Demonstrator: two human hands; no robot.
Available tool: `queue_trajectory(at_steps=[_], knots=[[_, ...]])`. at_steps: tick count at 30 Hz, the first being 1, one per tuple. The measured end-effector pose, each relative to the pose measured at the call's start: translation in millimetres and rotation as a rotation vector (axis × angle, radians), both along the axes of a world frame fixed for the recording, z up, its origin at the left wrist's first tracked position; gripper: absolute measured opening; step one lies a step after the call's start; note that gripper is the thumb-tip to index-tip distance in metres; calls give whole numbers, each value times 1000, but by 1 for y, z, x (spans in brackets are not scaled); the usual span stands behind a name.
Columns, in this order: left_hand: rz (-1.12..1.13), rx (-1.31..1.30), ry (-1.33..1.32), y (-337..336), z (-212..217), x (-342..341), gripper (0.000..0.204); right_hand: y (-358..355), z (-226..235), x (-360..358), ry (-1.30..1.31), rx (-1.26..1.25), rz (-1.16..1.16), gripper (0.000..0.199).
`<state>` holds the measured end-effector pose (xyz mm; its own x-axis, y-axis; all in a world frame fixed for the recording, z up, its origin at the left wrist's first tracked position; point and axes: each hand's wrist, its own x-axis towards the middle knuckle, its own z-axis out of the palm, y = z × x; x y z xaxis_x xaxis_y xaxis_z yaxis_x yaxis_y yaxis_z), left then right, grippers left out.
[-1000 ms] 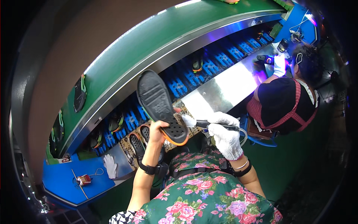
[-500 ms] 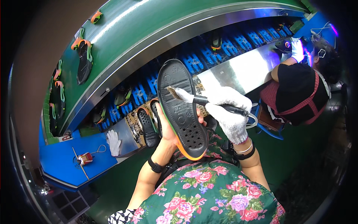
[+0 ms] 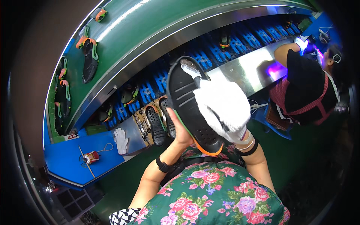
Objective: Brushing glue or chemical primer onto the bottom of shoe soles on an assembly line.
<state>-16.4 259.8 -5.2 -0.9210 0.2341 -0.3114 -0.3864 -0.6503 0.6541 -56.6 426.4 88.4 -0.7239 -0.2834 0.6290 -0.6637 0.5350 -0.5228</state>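
My bare left hand point(image 3: 180, 132) grips a long black shoe sole point(image 3: 184, 100) by its left edge and holds it up in front of me. Ridges cross its upper part, small holes dot the lower end, and an orange and green rim runs around it. My right hand point(image 3: 225, 107), in a white knitted glove, is closed around a brush point(image 3: 191, 69). The brush's pale bristles lie against the sole's far end, while most of the handle is hidden by the glove. This hand covers the sole's right side.
Black soles point(image 3: 154, 125) lie on cardboard on a metal ledge. Blue racks point(image 3: 202, 60) line a conveyor trough. A green belt point(image 3: 123, 33) carries several sandals. A blue table point(image 3: 67, 157) holds a small red container point(image 3: 91, 157), near a loose white glove point(image 3: 121, 140). A co-worker point(image 3: 307, 86) sits at right.
My right hand has moved the brush from the sole's middle up to its far end, and the glove now covers more of the sole. The sole has shifted slightly right in view.
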Motion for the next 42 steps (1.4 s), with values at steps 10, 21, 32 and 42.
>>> queue_trajectory(at_steps=[10,21,32,42], knots=[[50,171,-62,10,-32,0,94,4,-8,-2,-119,-204,-20,31],[310,-154,-105,39,-20,-19,108,10,-28,1,-159,-366,45,33],[99,-15,-44,36,-41,-8,113,5,-33,15,-70,-325,80,31],[-50,134,-15,17,-61,-16,117,5,-36,17,-75,-313,105,29]])
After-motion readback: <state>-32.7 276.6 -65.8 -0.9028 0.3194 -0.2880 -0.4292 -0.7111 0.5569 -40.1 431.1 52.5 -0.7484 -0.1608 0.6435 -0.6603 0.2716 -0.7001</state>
